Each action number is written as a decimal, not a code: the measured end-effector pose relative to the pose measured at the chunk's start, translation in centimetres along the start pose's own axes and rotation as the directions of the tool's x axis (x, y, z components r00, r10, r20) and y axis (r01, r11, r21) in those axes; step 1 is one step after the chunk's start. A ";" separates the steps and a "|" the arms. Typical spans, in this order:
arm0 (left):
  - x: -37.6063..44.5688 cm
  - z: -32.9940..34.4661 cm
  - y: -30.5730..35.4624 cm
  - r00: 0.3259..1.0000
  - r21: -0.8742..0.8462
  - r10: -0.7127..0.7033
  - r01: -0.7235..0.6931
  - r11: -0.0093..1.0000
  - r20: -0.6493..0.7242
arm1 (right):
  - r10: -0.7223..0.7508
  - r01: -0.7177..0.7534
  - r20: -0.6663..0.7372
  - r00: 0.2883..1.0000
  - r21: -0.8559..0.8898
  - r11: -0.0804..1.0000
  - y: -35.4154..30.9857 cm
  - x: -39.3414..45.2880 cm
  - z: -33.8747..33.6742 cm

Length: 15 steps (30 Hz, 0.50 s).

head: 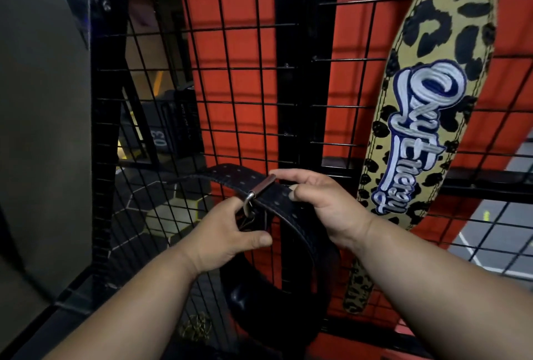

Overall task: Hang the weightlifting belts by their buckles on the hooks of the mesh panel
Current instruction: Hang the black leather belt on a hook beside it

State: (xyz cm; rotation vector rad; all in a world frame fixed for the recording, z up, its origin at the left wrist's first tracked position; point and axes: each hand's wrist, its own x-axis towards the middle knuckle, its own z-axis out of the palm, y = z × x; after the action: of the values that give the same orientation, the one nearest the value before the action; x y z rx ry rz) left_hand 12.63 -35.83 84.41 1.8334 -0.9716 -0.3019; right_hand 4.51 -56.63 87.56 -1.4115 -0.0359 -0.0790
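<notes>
I hold a black perforated weightlifting belt (291, 224) in front of the black mesh panel (242, 77). Its steel buckle (256, 191) sits between my hands, with the strap threaded through it. My left hand (227, 235) grips the belt just below the buckle. My right hand (320, 204) pinches the strap right of the buckle. The belt loops down below my hands. A leopard-print belt (427, 106) with white and blue lettering hangs on the panel at the right. No hook shows clearly in this view.
A black vertical post (291, 85) divides two mesh sections over a red wall (230, 42). A grey wall (40, 129) stands at the left. Dark boxes (173, 129) and hexagon-patterned floor (150, 209) show through the mesh at the left.
</notes>
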 end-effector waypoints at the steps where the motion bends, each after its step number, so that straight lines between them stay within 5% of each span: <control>1: 0.1 -0.2 -0.1 1.000 0.014 0.004 -0.004 1.000 0.005 | -0.002 0.002 -0.014 1.000 -0.003 1.000 0.0 0.1 0.1; 5: 0.8 -1.0 0.0 0.998 0.065 0.042 -0.045 0.997 0.051 | -0.018 0.018 -0.002 1.000 -0.055 0.998 0.5 0.4 -0.1; 9: 1.3 -1.4 -0.7 0.985 -0.027 0.091 -0.096 0.995 -0.146 | -0.068 0.064 -0.008 0.998 -0.238 0.969 0.8 0.2 -0.3; 15: 2.0 -0.5 -1.6 0.982 -0.174 0.032 -0.065 0.983 -0.184 | -0.083 0.076 -0.002 0.997 -0.396 0.915 0.7 -1.2 0.3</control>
State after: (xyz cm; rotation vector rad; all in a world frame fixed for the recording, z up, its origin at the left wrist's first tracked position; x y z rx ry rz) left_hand 14.98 -36.68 83.64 1.6400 -0.8344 -0.1828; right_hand 3.41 -56.21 86.83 -1.8162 -0.0648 -0.1748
